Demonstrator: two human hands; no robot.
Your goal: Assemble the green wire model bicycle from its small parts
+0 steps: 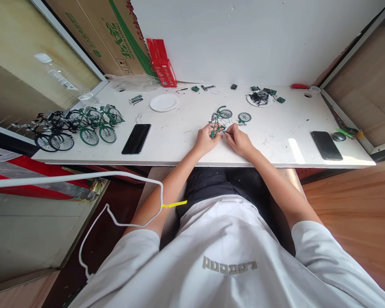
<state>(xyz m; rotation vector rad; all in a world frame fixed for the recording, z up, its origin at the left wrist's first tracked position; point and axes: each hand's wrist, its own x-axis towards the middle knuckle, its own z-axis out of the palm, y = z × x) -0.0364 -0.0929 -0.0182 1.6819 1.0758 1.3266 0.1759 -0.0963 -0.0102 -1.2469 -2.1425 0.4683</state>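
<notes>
A green miniature bicycle lies partly under my fingers near the table's middle. My left hand is closed around its lower part. My right hand pinches a thin dark tool whose tip points at the bicycle; its exact kind is too small to make out. Just beyond the right hand lies a loose green-rimmed wheel with small parts beside it. The fingertips of both hands are close together, and they hide some of the bicycle.
Several assembled miniature bicycles stand at the left. A phone lies near them, another phone at the right. Farther back are a white plate, a plate of black parts and a red box. A white cable hangs at left.
</notes>
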